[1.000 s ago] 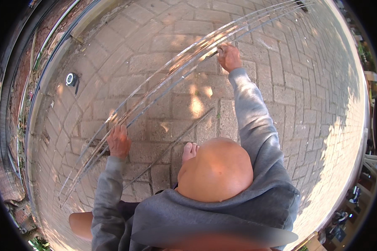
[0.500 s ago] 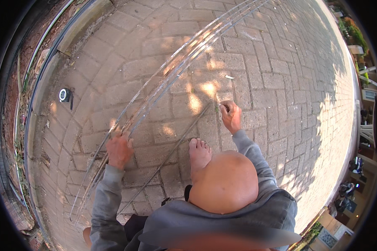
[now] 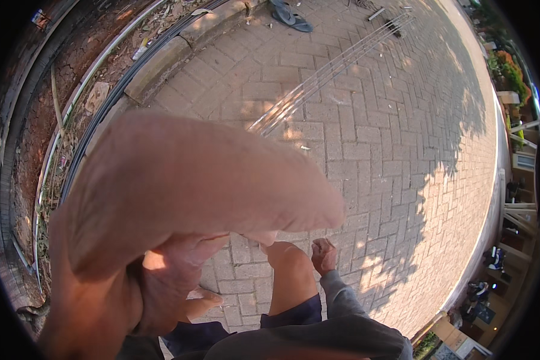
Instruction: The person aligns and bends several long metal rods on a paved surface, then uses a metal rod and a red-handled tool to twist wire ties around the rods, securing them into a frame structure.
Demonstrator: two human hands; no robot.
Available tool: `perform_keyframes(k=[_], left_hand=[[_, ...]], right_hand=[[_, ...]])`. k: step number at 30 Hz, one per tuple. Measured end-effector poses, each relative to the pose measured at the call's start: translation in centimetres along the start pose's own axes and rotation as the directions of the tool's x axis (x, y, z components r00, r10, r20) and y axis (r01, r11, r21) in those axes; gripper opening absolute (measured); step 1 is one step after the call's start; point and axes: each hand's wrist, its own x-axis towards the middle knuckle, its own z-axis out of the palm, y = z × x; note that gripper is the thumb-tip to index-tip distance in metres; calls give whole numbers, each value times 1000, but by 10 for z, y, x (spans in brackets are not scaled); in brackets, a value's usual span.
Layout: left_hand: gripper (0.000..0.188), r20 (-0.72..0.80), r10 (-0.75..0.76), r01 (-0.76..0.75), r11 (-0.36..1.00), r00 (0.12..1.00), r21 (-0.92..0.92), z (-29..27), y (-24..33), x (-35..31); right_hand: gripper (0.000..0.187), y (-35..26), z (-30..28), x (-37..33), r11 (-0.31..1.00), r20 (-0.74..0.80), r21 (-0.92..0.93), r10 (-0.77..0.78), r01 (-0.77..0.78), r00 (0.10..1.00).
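My left hand (image 3: 192, 174) is raised very close to the camera and fills much of the left and middle of the view. One finger stretches out to the right, the others bend beneath it, and nothing shows in them. Beside my bent knee (image 3: 291, 264) is my right hand (image 3: 324, 257), its fingers closed; whatever they may hold is hidden. Several long thin rods (image 3: 336, 57) lie side by side on the paving, running toward the far right. Their near ends are covered by my left hand.
Herringbone brick paving (image 3: 372, 144) spreads around me. A concrete kerb (image 3: 162, 66) with dark cables (image 3: 123, 78) and a pale pipe (image 3: 90, 75) borders the left. A pair of flip-flops (image 3: 291, 17) lies at the far side. Parked motorbikes (image 3: 480, 291) stand at the far right.
My left hand has left the rods and come up close to the camera. My right hand has drawn back toward my body. The view has shifted, bringing the flip-flops into sight.
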Motion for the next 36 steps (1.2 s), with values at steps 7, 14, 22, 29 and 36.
perform_keyframes(k=[7,14,22,29,36], left_hand=[[30,60,204,-179,942,977,-284,-34,120,134],[41,-154,372,-402,848,916,-345,-37,94,179],[37,-384,-633,-55,474,672,-879,106,-112,217],[31,69,-991,-186,-89,114,-978,346,-376,320],[36,158,-980,-600,-56,-119,-798,426,-513,401]], right_hand=[[13,-41,-140,20,990,-45,126,68,-62,997],[12,-45,-202,206,987,-24,89,-129,130,991],[13,-93,-217,418,965,114,241,-134,104,984],[19,-61,-124,584,974,253,113,-222,199,942],[15,-42,-16,672,879,289,100,-474,466,832]])
